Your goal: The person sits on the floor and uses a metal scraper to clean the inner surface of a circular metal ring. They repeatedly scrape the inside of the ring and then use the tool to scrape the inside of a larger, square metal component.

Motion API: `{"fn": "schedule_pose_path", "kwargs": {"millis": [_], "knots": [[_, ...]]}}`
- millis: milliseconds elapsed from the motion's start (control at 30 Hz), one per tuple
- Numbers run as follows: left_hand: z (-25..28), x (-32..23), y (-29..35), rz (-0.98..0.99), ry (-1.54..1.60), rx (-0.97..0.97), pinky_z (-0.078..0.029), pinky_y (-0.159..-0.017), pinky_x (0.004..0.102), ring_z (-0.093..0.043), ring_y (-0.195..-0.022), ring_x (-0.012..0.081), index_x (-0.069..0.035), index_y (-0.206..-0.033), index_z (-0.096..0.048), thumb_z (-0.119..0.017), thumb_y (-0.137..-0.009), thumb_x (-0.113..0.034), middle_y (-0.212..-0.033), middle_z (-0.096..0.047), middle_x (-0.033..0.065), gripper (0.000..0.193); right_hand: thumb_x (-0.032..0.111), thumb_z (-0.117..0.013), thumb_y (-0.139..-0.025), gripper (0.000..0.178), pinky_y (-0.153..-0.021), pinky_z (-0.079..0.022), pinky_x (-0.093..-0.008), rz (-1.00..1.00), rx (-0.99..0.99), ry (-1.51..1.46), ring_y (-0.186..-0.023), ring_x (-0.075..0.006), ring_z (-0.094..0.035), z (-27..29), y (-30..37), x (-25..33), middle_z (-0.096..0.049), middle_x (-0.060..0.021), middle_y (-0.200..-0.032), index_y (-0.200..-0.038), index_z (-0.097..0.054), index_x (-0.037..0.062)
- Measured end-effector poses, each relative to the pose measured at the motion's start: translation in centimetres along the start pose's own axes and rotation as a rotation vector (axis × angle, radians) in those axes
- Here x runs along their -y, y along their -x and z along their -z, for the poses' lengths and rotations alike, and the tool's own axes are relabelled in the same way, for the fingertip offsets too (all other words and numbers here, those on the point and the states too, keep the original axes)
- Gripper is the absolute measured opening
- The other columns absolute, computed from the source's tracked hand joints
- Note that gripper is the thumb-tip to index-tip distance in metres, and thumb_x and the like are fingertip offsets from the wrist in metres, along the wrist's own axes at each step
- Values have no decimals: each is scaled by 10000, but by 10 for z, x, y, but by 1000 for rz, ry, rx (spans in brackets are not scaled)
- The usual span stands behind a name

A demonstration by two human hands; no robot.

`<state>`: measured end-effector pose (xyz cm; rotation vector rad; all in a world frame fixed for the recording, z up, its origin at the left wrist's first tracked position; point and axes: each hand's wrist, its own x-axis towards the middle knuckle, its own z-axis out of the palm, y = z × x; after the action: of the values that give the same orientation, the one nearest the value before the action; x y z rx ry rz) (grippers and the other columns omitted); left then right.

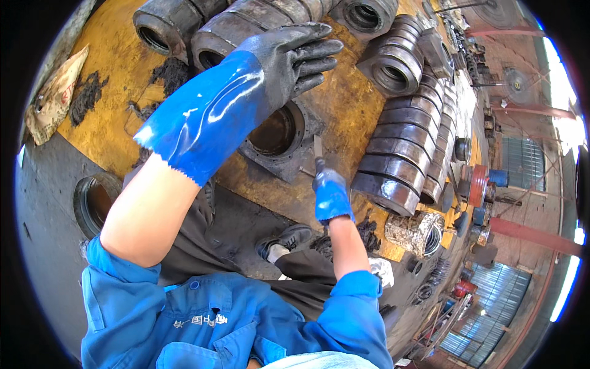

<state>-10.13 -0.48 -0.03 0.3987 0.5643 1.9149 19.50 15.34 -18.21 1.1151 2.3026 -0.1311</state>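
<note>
My left hand (292, 61), in a black-palmed glove with a long blue cuff, is raised with its fingers stretched out and holds nothing. Below it lies a greasy metal flange (270, 165) with a round central bore; the glove hides its upper left part. In my right hand (329, 184), also gloved, is a scraper (318, 146) with a short flat blade, held upright beside the flange's right edge. The blade stands close to the flange; whether they touch I cannot tell. A small pin-like piece (305, 171) shows just left of the right glove.
Rows of ribbed metal cylinders (399, 147) stand to the right, with more cylinders (246, 31) along the far side. Dark oily rags (169, 77) lie at far left. A metal ring (95, 203) rests at left, and a dirty white drum (415, 232) at right.
</note>
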Motion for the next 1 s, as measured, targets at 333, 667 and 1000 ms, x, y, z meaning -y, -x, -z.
{"fn": "schedule_pose_path", "kwargs": {"millis": [333, 667, 1000], "knots": [[28, 7, -12, -5, 27, 56, -303, -1149, 401, -425, -1367, 243, -124, -1441, -453, -485, -982, -392, -1484, -469, 68, 533, 295, -419, -1009, 356, -747, -538, -517, 93, -246, -104, -888, -408, -675, 19, -52, 7, -698, -225, -961, -1108, -679, 72], [22, -4, 4, 18, 250, 70, -444, -1000, 362, -541, -1181, 244, -41, -1284, -539, -496, -989, -240, -1263, -601, 112, 359, 313, -358, -1032, 430, -715, -525, -497, 309, 74, 158, -859, -375, -675, -97, 121, -21, -664, -218, -1067, -1440, -405, 184], [30, 2, 3, -11, 241, 147, -403, -1061, 405, -496, -1247, 280, -27, -1364, -459, -357, -1034, -237, -1377, -516, 146, 404, 72, -531, -863, 505, -539, -508, -453, 782, -248, 428, -697, -265, -671, -50, 112, -33, -648, -135, -1005, -1367, -497, 89]]}}
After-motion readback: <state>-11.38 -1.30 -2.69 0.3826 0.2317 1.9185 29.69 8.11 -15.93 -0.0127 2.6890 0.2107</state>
